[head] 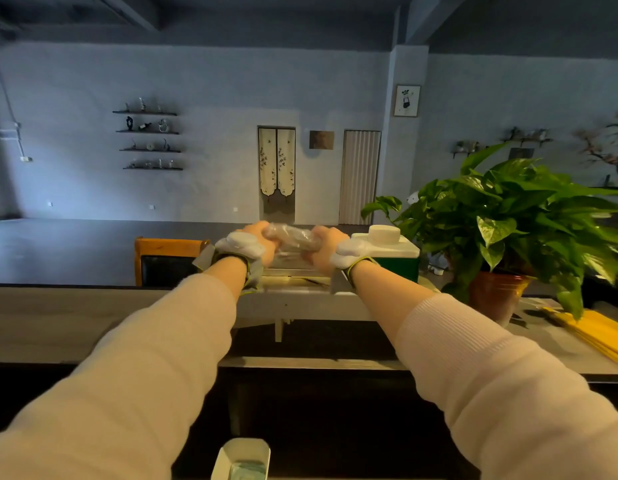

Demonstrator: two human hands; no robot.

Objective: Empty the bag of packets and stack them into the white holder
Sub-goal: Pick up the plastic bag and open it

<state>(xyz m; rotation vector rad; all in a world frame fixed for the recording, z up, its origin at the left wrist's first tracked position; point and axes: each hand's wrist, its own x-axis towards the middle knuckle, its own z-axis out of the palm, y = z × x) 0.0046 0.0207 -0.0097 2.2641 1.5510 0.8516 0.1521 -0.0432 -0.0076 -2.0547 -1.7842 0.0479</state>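
Counter [75,317], bag [291,238] between left grip [258,241], right grip [323,250]

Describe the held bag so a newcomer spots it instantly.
From the leafy potted plant at right, move left past the white-topped green box. The bag is the crinkled clear plastic bundle gripped between left hand and right hand, the only transparent thing there.

I can read no text, label, brand or number here. The framed picture [407,100] on the far wall, at the right, shows only a dark drawing, too small for letters. On the clear bag [291,239] I make out no print.
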